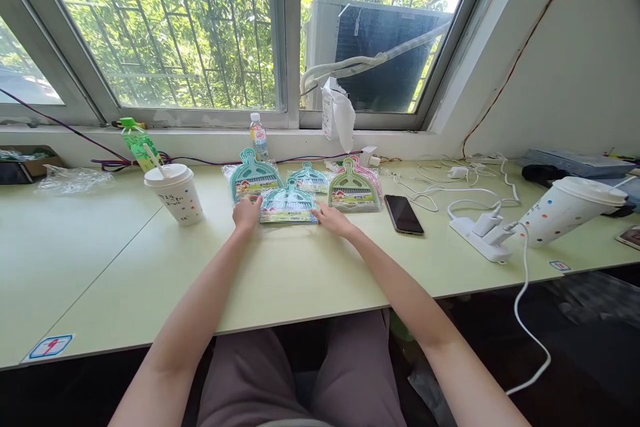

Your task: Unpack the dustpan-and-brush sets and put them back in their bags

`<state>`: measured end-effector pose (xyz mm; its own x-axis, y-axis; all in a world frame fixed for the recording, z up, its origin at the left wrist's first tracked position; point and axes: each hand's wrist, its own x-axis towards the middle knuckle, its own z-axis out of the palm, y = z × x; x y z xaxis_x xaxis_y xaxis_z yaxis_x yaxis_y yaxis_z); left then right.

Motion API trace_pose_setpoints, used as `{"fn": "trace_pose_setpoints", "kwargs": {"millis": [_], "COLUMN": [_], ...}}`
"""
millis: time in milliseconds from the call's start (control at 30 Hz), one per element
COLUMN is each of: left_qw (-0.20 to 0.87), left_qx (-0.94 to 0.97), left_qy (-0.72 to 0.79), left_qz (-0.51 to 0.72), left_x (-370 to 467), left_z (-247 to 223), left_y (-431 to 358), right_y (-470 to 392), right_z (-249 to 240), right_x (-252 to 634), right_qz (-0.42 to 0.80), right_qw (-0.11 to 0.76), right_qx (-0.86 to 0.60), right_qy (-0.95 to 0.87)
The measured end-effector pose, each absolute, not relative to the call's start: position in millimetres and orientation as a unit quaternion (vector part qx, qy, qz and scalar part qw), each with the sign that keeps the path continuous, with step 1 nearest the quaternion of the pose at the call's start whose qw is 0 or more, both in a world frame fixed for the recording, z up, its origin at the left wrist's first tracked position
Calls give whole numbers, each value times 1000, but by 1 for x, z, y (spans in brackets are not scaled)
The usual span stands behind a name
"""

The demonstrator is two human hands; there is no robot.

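A light blue mini dustpan-and-brush set (289, 203) in clear packaging lies at the middle of the table. My left hand (247, 212) holds its left edge, and my right hand (332, 219) grips the right edge with thumb and fingers. Behind it, partly covered, is another blue set (311, 177). A teal dustpan set (254, 173) lies just beyond my left hand. To the right of the middle rests a green dustpan set (354, 188), with a pink one (371, 177) showing from under it.
A lidded paper cup (175, 195) with a straw stands left, near a green bottle (139, 140). On the right are a phone (404, 215), a power strip (480, 239) with white cables, and a large tilted paper cup (570, 210). A small bottle (259, 135) stands by the window.
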<state>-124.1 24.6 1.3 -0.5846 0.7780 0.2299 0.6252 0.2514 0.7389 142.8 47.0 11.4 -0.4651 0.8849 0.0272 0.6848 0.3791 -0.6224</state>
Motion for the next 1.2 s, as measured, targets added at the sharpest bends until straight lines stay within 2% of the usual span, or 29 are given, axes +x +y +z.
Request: {"fn": "trace_pose_setpoints", "kwargs": {"millis": [133,233,333,700,900,1000,1100,1200], "left_qw": [282,405,472,586,562,542,529,542], "left_qx": [425,386,362,405,372,342,318,322], "left_qy": [689,608,545,388,374,379,364,335], "left_qz": [516,563,591,585,637,667,697,701], "left_x": [-119,-114,-110,-98,-86,-81,-82,-84], "left_z": [-2,-5,-6,4,4,3,4,8], "left_y": [28,30,31,19,19,20,21,19], "right_y": [53,58,62,57,43,37,38,46], "right_z": [12,11,9,23,27,28,23,15], "right_x": [153,157,158,168,164,158,152,148], "right_qz": [340,298,248,-78,-188,-150,-5,160], "right_qw": [203,235,283,472,489,436,382,382], "right_qx": [-472,-469,-462,-414,-359,-325,-306,-301], "right_qy": [-787,-798,-803,-775,-773,-825,-872,-859]}}
